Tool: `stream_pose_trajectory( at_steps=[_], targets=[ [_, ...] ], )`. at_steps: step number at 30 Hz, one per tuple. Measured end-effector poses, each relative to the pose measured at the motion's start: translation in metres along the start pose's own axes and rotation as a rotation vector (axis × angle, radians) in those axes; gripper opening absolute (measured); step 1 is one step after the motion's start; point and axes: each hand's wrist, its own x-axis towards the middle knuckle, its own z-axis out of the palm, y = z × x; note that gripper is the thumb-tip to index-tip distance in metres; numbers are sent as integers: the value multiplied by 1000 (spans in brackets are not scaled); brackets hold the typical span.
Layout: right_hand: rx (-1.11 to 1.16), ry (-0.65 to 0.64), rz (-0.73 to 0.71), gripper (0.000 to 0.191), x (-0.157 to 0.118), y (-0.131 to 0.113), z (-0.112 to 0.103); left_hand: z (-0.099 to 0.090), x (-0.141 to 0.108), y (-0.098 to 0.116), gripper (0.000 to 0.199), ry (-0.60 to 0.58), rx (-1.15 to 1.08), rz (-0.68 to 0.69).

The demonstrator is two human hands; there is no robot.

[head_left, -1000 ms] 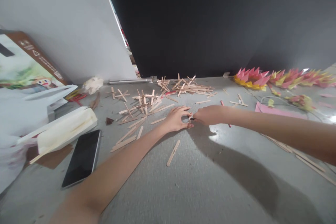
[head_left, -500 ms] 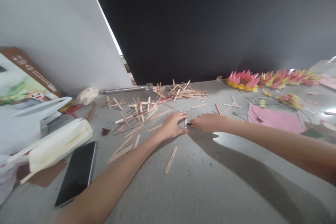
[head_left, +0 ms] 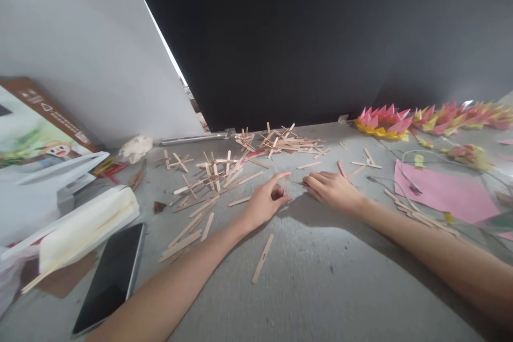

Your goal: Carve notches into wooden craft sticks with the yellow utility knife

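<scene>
My left hand (head_left: 265,202) is low over the grey floor, thumb and index finger curved apart like a C, with nothing clearly visible between them. To its right, my right hand (head_left: 332,191) is held knuckles up, fingers bent and pressed together; what they grip, if anything, is hidden under them. Behind and left of the hands lie wooden craft sticks (head_left: 214,171), some joined into small crossed shapes. One loose craft stick (head_left: 263,259) with a small dark mark lies nearer to me. A red pen-like stick (head_left: 341,169) rests just beyond my right hand.
A phone (head_left: 110,278) and a whitish tray (head_left: 90,227) lie on the left, near a printed box (head_left: 48,133). On the right are pink paper (head_left: 444,192), a cable (head_left: 412,184) and pink-yellow paper flowers (head_left: 385,122). A black panel (head_left: 304,37) stands behind.
My right hand has drawn back to the right, away from my left. The craft stick and dark tip seen between my hands no longer show. The view has shifted slightly left.
</scene>
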Motion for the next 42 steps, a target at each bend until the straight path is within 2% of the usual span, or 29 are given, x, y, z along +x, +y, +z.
stream_pose_trajectory(
  at_steps=[4,7,10,19,33,39,42],
  targets=[
    [16,174,-131,30,-2,-8,7,14,-7,11,86,130,-392,-107],
    [91,197,-157,32,-2,-13,10,21,-11,16,80,118,-492,-159],
    [168,175,-145,34,-3,-14,13,23,-12,16,78,86,-487,-191],
    [321,162,-42,30,-6,-12,12,23,-12,22,69,115,-474,-176],
    [318,142,-42,36,-6,-12,13,24,-15,19,50,124,-353,-133],
    [339,140,-33,36,-6,-12,12,24,-14,16,37,72,-369,-134],
    [349,134,-20,35,-6,-12,13,24,-13,14,40,50,-394,-158]
  ],
)
